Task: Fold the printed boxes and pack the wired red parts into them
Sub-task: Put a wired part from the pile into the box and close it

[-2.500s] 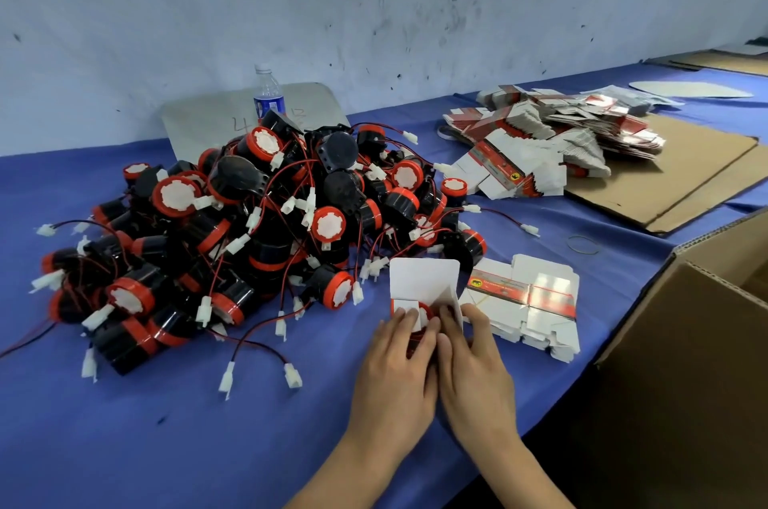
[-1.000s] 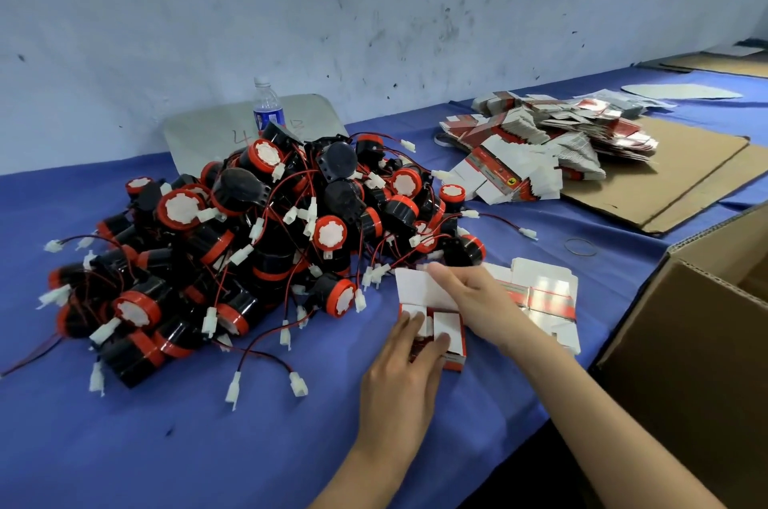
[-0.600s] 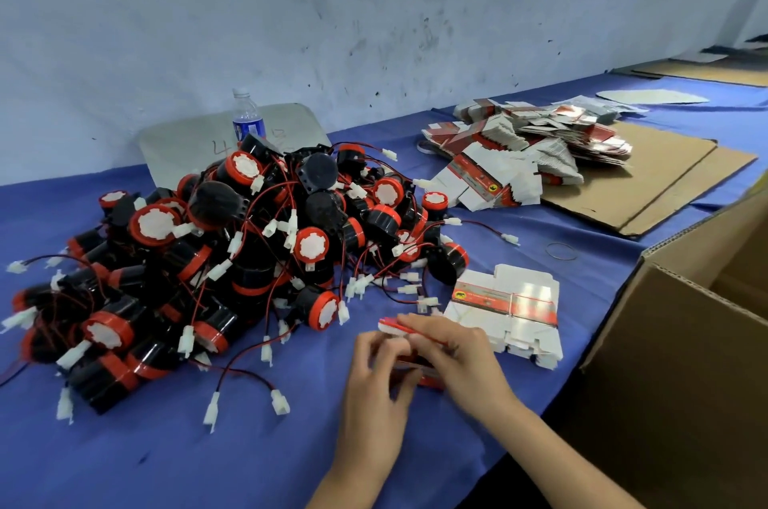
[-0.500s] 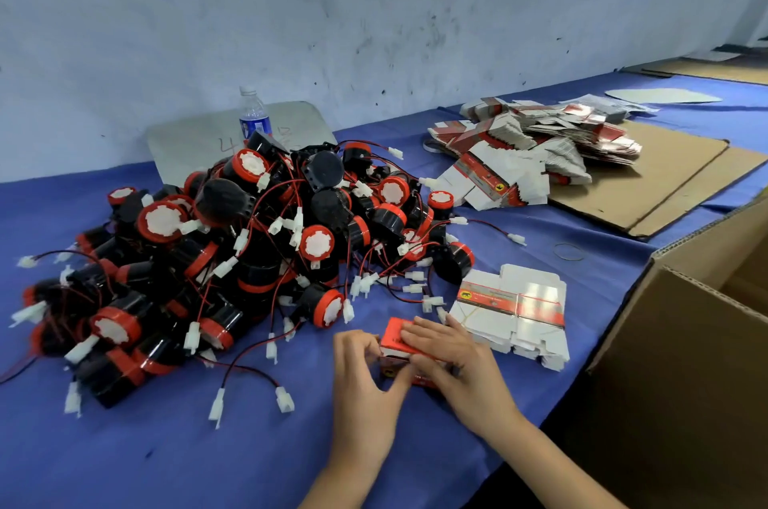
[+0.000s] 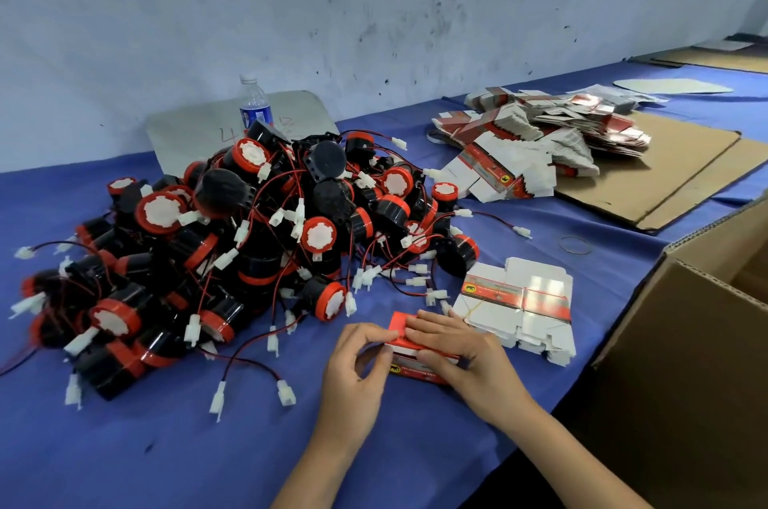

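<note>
A small red and white printed box (image 5: pixel 409 359) lies on the blue table near the front edge. My left hand (image 5: pixel 357 369) pinches its left end between curled fingers and thumb. My right hand (image 5: pixel 457 354) lies over its top with the fingers pressing the red lid flap down. A big heap of black and red wired parts (image 5: pixel 232 242) with white connectors fills the table to the left and behind. A banded stack of flat box blanks (image 5: pixel 519 302) sits just right of the box.
A larger pile of flat blanks (image 5: pixel 540 142) lies on brown cardboard at the back right. An open corrugated carton (image 5: pixel 690 363) stands at the right edge. A water bottle (image 5: pixel 254 103) stands behind the heap. A rubber band (image 5: pixel 575 244) lies loose.
The box's white lid flap stood open; my right hand has folded it down and both hands now close the red box on the table.
</note>
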Available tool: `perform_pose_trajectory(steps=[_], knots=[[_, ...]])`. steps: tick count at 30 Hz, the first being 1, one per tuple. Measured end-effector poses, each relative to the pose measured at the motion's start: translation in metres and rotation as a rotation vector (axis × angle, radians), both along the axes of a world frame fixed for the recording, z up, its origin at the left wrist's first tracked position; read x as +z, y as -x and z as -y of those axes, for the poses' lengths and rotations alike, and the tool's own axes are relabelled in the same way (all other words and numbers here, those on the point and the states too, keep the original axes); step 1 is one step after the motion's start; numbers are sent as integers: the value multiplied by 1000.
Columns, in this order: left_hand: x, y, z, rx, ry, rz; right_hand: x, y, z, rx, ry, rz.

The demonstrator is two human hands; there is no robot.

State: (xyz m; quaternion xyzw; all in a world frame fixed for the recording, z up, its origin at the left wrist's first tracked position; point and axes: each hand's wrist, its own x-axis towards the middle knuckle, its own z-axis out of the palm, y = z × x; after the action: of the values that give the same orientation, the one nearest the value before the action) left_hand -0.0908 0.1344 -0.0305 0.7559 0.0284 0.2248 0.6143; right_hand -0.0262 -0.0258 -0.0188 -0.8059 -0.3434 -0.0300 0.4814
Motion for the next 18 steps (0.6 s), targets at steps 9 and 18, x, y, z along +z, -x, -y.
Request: perform_pose_trajectory(steps=[9,18], knots=[[0,0,-22,-74,-207,19,-1,-1,9,81,161,147],[1,2,-27,-55,-549,145,4,-4,16,111,379,392]])
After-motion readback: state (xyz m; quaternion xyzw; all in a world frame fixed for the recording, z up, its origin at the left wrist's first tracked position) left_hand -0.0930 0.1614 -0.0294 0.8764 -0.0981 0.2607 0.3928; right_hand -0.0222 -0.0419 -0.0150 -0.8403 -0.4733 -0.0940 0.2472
